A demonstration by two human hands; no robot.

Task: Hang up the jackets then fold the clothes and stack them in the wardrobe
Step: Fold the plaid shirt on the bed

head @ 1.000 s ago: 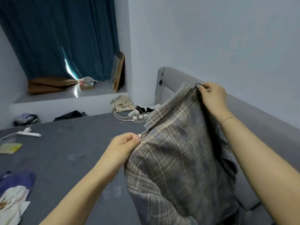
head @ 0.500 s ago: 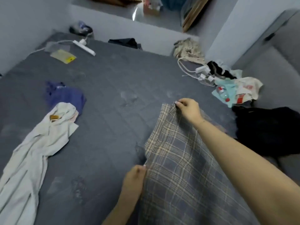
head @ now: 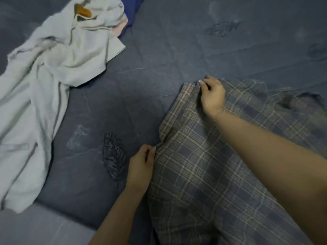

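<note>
A grey-blue plaid garment lies spread on the dark grey bed, reaching from the lower right toward the middle. My right hand pinches its far top corner against the bed. My left hand pinches the near corner of the same top edge. The stretch of edge between my hands is turned over a little. My right forearm crosses over the cloth.
A crumpled white hooded garment sprawls across the left of the bed, with a blue garment peeking out behind it at the top. A pale grey surface shows at the lower left beyond the bed's edge.
The plaid garment, held up in the air a second ago, now lies down on the bed with both hands still pinching its top edge. My view has tilted down and closer.
</note>
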